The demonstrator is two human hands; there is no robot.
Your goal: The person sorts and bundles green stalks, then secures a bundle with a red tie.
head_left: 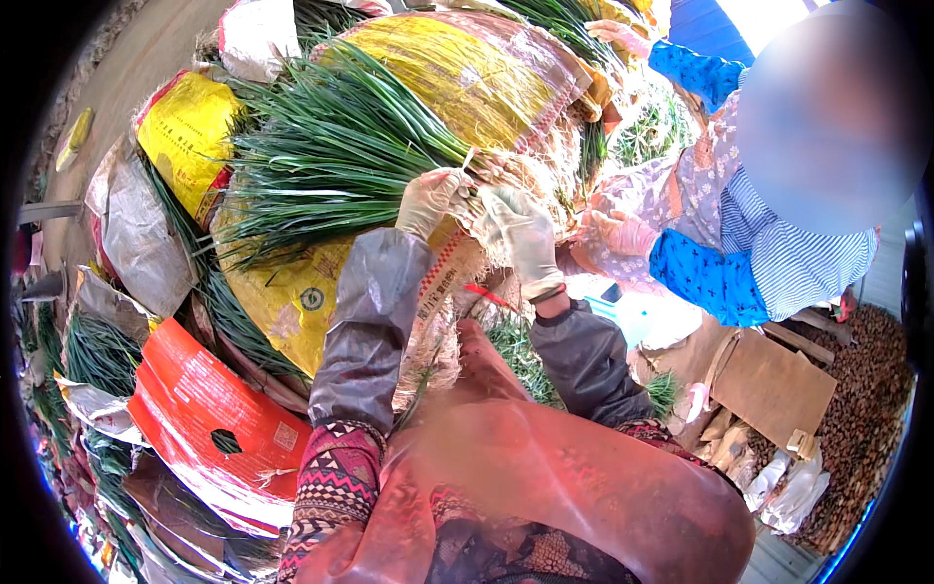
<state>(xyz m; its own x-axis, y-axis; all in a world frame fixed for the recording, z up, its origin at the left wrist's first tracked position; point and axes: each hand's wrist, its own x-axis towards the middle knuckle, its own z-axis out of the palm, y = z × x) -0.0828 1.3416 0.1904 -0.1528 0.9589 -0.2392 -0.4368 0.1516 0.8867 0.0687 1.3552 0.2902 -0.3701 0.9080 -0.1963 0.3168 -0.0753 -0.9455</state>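
Two gloved hands meet at the root end of a bundle of green onions (pixel 331 161), and we record both as closed on it: our left hand (pixel 428 200) pinches the pale neck of the bundle from the left, and our right hand (pixel 520 234) wraps the tangled whitish roots (pixel 530 175) just to the right of that pinch. The bundle's long axis runs roughly level, roots at the grip and green leaf tips fanning out well to the left and slightly downward. It rests on a yellow woven sack (pixel 282 292) directly below the grip, with a second yellow sack (pixel 467 73) above and behind it. Open room is scant: further onion bundles and sacks crowd the left side, including a red sack (pixel 195 399) lower left. To the right of the grip, near our right hand, another person's pink-gloved hand (pixel 623 234) works in a separate heap of roots; their blue sleeve (pixel 705 277) lies beyond. Flattened cardboard (pixel 773 384) sits lower right, well apart from the grip.
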